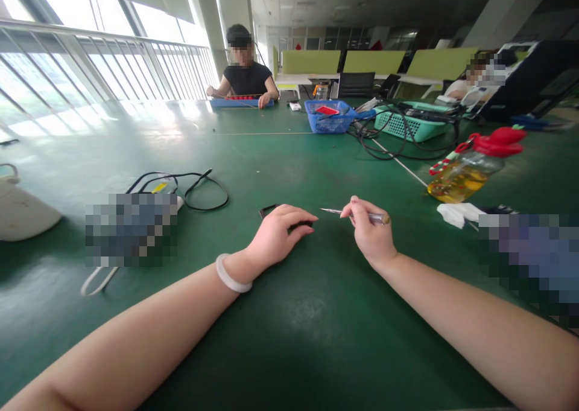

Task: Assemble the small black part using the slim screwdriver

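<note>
Near the middle of the green table point(289, 314), my left hand point(280, 230) wraps its fingers round a small black object point(268, 210), most of which the hand hides. A white bracelet point(233, 273) circles the left wrist. To the right, my right hand point(368, 227) grips a slim metallic tool point(377, 218) like a pen or screwdriver between thumb and fingers. Its thin pointed tip is aimed left, a short gap away from the left fingertips.
Left are a blurred-out item point(131, 227), a black cable point(217, 203) and a white container point(25, 209). Right stand a red-lidded bottle point(470, 166), white tissue point(456, 213) and a pixelated item point(538, 251). Behind are a blue basket point(328, 121), a green basket point(407, 124) and a seated person point(248, 79).
</note>
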